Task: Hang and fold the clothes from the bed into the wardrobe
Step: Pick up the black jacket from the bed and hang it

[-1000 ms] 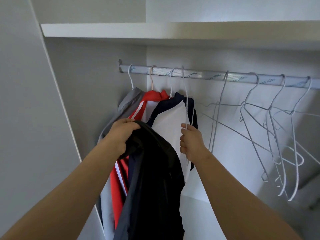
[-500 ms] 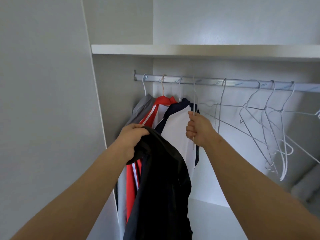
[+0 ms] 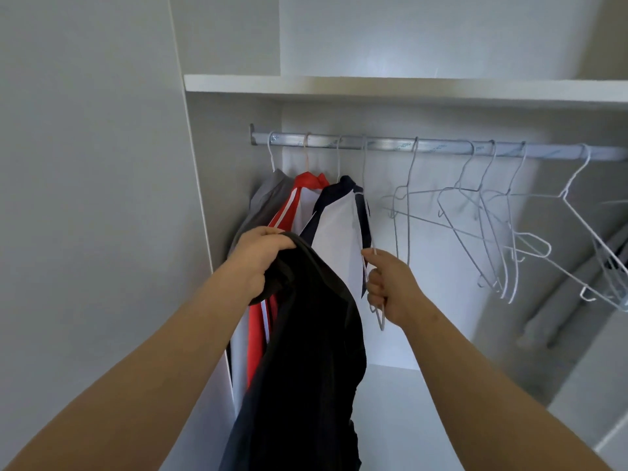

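While left grip (image 3: 261, 256) clutches black garment (image 3: 306, 351), right grip (image 3: 390, 287) pinches wire hanger (image 3: 382, 321) just beside.

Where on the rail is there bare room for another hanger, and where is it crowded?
Bare rail between the single hanger and the three bunched hangers, and right of those. Crowded at the left, around hung clothes.

Person: two bare arms.
Below the rail (image 3: 407, 146), left hand (image 3: 261, 258) and right hand (image 3: 390, 287) lead into bare wrists and forearms; small dark mark on right forearm.
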